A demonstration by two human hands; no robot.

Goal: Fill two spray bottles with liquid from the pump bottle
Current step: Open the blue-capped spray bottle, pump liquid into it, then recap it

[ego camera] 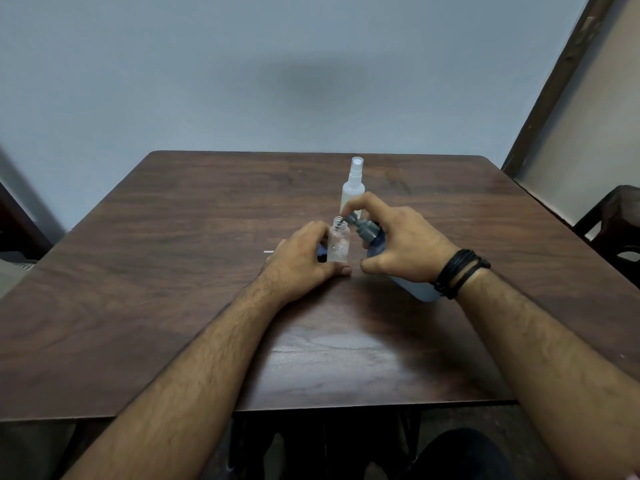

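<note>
Your left hand [304, 261] wraps around the small clear spray bottle [338, 244], fingers curled behind it and thumb lying along its base on the worktop [173, 271]; that grip is closed on the bottle. The bottle stands upright with its neck uncapped, and some clear liquid shows inside.

Your right hand [398, 244] holds the pump bottle [375, 242], just to the right of the small clear spray bottle. Your fingers curl around its blue body, and your index finger reaches over the grey pump head [360, 227]. The pump bottle leans to the left, so that its spout meets the open neck of the small bottle. The grip of your right hand is closed on the pump bottle; your hand hides most of its body, though a pale blue lower part shows under your wrist. Black cord bracelets [460, 273] circle that wrist.

Directly behind the small clear spray bottle, a taller frosted white spray bottle [354, 188] stands upright with its spray top on and a clear cap over the nozzle. It is near your right fingers but I cannot tell whether they touch it.

To the left of the small clear spray bottle, behind your left hand, a thin white piece [269, 252] lies flat on the worktop; too little of it shows to name it.
</note>
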